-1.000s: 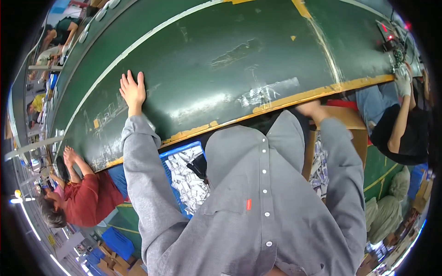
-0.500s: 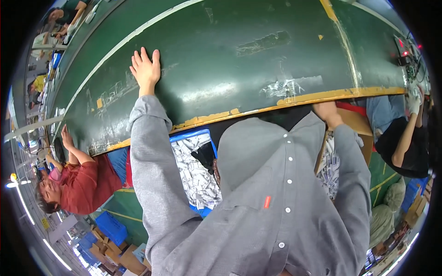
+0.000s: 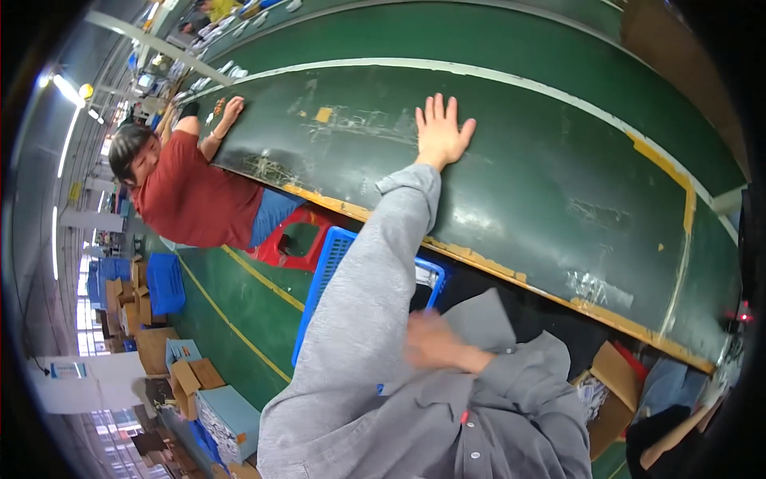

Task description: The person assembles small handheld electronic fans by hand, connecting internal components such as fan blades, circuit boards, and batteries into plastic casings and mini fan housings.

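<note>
My left hand (image 3: pixel 444 137) lies palm down on the dark green tabletop (image 3: pixel 527 184), fingers spread, holding nothing. Crossing in front of my grey shirt, my right hand (image 3: pixel 443 345) is smeared by motion, so its fingers cannot be read. It is close to my left sleeve and near a blue plastic crate (image 3: pixel 325 275), which stands below the table edge. My left arm hides most of that crate and what lies in it.
Left along the table, a person in a red top (image 3: pixel 199 199) sits by a red stool (image 3: pixel 295 243). An open cardboard box (image 3: pixel 618 383) of small pale items stands at lower right, near another person in black (image 3: pixel 662 435). Boxes and a blue bin (image 3: pixel 166 283) stand on the floor at left.
The view has swung left. My right hand has come away from beside the cardboard box under the table edge and moved left across my body. My left hand stays flat on the tabletop.
</note>
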`<state>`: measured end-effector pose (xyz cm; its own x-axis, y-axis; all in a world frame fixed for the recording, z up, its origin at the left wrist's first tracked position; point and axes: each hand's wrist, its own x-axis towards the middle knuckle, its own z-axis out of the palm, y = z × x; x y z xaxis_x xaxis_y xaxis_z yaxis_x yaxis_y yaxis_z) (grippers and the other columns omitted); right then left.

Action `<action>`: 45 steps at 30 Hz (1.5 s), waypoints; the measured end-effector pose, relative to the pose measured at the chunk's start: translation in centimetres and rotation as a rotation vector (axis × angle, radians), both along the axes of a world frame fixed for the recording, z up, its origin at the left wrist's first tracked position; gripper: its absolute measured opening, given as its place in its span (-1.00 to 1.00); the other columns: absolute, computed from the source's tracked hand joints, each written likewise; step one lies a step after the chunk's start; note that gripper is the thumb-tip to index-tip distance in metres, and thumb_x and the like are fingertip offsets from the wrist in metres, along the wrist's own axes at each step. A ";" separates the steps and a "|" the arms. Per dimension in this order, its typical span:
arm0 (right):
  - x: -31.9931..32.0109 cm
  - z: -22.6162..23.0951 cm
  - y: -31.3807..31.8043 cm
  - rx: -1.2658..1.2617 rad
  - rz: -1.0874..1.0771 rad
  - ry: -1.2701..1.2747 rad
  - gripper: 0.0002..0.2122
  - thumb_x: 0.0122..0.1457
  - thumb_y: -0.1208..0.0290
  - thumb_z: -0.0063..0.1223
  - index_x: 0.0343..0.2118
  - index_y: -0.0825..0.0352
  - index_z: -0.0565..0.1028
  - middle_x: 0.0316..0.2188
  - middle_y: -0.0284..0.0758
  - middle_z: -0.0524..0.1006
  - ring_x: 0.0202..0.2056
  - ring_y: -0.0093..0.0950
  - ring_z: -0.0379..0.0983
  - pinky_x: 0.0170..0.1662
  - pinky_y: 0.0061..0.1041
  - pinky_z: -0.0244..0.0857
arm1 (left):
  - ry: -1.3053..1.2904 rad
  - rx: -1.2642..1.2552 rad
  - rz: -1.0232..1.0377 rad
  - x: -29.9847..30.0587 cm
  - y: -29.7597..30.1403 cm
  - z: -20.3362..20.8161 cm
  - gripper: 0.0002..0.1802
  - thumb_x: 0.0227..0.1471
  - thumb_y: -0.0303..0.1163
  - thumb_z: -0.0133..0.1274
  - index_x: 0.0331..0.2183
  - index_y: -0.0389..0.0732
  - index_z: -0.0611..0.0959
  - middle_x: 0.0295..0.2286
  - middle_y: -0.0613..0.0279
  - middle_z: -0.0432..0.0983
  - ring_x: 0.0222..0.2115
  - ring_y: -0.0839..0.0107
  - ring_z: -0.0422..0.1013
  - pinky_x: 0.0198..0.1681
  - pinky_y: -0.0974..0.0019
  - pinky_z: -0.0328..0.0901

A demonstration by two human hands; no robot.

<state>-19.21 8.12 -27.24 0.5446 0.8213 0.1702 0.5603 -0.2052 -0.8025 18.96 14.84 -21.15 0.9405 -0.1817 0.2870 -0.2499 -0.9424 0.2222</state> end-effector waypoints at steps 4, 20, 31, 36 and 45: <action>9.1 -4.1 -13.7 -0.297 -0.546 0.182 -0.61 0.10 0.24 0.00 -0.04 0.32 0.51 -0.02 -0.09 0.49 0.02 -0.13 0.39 0.12 -0.29 0.22 | -0.006 -0.024 0.030 -0.4 0.7 1.3 -0.18 0.11 0.17 -0.19 0.22 -0.21 0.24 0.25 -0.11 -0.02 0.29 -0.01 -0.15 0.31 -0.13 -0.28; 10.5 -4.5 -14.0 -0.333 -0.616 0.528 -0.54 0.14 0.15 -0.08 0.07 0.28 0.43 0.04 0.01 0.42 0.08 -0.08 0.33 0.16 -0.24 0.17 | -0.013 -0.051 0.036 -0.3 -0.8 1.3 -0.20 0.09 0.15 -0.14 0.21 -0.17 0.27 0.25 -0.05 0.01 0.30 0.06 -0.13 0.31 -0.11 -0.27; 6.0 -4.0 -15.5 -0.727 -0.564 0.492 -0.61 0.12 0.32 -0.15 -0.04 0.42 0.44 -0.05 0.09 0.44 -0.01 0.04 0.36 0.07 -0.12 0.24 | 0.003 -0.017 0.053 -0.5 -1.6 1.1 -0.22 0.09 0.15 -0.13 0.21 -0.13 0.27 0.24 0.00 0.04 0.29 0.07 -0.11 0.31 -0.07 -0.23; 4.3 3.5 -22.1 -0.363 -0.565 0.329 -0.63 0.14 0.31 -0.05 -0.01 0.34 0.46 -0.05 -0.01 0.47 -0.02 -0.06 0.40 0.08 -0.21 0.25 | -0.229 -0.041 0.002 -0.9 -2.1 2.4 -0.35 -0.06 0.02 0.05 0.00 -0.17 0.48 0.06 0.05 0.28 0.10 0.12 0.18 0.13 -0.08 0.07; -0.8 0.9 -34.2 -0.675 -1.119 0.090 -0.73 0.12 0.29 -0.07 -0.21 0.33 0.54 -0.17 -0.07 0.54 -0.10 -0.07 0.43 -0.01 -0.11 0.27 | -0.001 0.056 0.031 0.0 -1.1 0.5 -0.27 0.13 0.11 -0.13 0.20 -0.12 0.29 0.24 0.05 0.07 0.28 0.10 -0.06 0.31 -0.05 -0.19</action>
<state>-20.05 -26.08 -26.37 0.9709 -0.1714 -0.1671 -0.2242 -0.8954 -0.3846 18.99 13.70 -20.62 0.9458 -0.1683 0.2777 -0.2204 -0.9607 0.1685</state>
